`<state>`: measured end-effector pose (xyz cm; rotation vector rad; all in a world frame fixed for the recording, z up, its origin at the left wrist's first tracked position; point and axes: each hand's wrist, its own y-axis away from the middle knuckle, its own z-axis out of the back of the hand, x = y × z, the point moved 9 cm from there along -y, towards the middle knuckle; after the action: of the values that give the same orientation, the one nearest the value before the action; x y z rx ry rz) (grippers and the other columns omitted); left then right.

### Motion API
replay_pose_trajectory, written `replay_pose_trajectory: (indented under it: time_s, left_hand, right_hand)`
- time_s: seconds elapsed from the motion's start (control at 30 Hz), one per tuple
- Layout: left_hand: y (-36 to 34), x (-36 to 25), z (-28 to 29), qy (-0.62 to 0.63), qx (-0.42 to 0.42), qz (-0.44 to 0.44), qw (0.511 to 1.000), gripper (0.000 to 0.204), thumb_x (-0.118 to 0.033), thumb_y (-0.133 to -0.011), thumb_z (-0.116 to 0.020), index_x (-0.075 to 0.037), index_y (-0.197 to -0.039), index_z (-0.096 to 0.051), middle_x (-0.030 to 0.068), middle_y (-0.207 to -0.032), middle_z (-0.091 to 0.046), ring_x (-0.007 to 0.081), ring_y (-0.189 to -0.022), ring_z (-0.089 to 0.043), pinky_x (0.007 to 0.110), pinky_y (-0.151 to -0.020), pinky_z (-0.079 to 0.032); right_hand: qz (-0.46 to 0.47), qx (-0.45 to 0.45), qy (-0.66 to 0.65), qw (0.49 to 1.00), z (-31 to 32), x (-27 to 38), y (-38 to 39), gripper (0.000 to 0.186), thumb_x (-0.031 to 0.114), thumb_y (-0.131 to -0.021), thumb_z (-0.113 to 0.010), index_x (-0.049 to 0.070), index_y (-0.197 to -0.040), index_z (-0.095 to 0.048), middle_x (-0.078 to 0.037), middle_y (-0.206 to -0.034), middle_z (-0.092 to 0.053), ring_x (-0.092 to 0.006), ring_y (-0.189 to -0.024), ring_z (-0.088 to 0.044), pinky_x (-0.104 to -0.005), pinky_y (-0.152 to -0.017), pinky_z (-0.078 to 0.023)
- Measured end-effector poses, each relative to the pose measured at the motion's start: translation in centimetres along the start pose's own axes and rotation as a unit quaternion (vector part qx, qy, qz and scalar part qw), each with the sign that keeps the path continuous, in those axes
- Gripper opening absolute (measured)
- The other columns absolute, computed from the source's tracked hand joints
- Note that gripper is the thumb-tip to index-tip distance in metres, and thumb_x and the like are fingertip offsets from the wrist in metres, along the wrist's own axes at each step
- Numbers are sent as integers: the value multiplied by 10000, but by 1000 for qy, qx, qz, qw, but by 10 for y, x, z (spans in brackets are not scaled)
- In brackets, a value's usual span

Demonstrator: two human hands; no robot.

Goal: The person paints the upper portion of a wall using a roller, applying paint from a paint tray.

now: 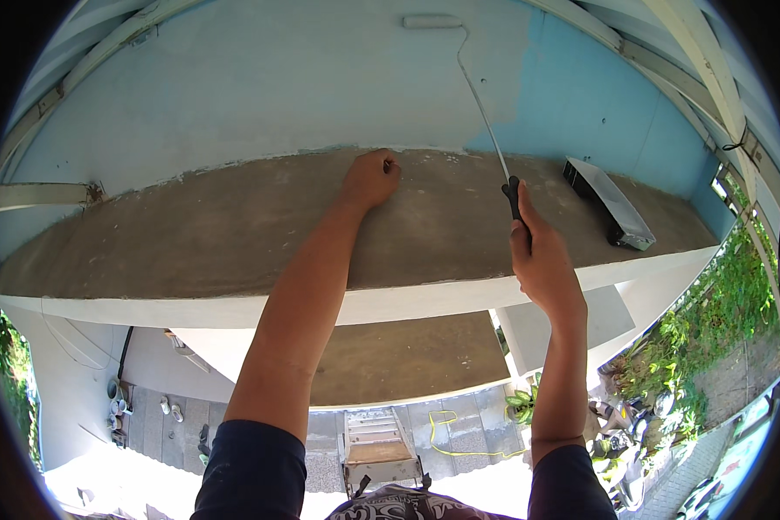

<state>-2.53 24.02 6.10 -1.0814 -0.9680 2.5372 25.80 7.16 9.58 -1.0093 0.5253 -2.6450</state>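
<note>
My right hand [548,264] is wrapped round the black handle of a long-framed paint roller [479,100]. Its pale roller sleeve rests against the upper wall [260,82], where whitish paint borders a brighter blue patch on the right. My left hand [372,179] is curled into a fist on the brown concrete ledge [234,217], close to the foot of the wall; I see nothing in it. To the right of the roller handle, a paint tray [611,204] with a dark side and a pale inside lies on the ledge.
Below me stands a ladder [377,438] on the paved ground. A lower brown slab [416,360] juts out under the ledge. Yellow cord [446,446], shoes [172,407] and green plants [667,347] are far below. Roof beams [698,52] slope in overhead on both sides.
</note>
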Motion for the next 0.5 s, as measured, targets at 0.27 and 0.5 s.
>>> replay_pose_trajectory:
  time_s: [0.27,0.5]
  left_hand:
    - [1,-4,1,-4,-4,3,1000,200,-204,-871,-632,-42,-949,-721,174,-917,-735,336,-860,-711,414,-798,-555]
    - [-1,-1,1,5,-8,0,1000,203,-205,-868,-640,-38,-950,-722,174,-934,-736,338,-879,-710,415,-806,-554]
  right_hand:
    - [-6,9,-10,1000,1,-1,1,559,121,-1037,-451,120,-1583,-334,-193,-674,-579,-289,-540,-581,-423,-603,-478]
    - [-7,9,0,1000,-2,-1,1,561,121,-1035,-455,120,-1583,-334,-196,-671,-574,-294,-539,-584,-418,-602,-479]
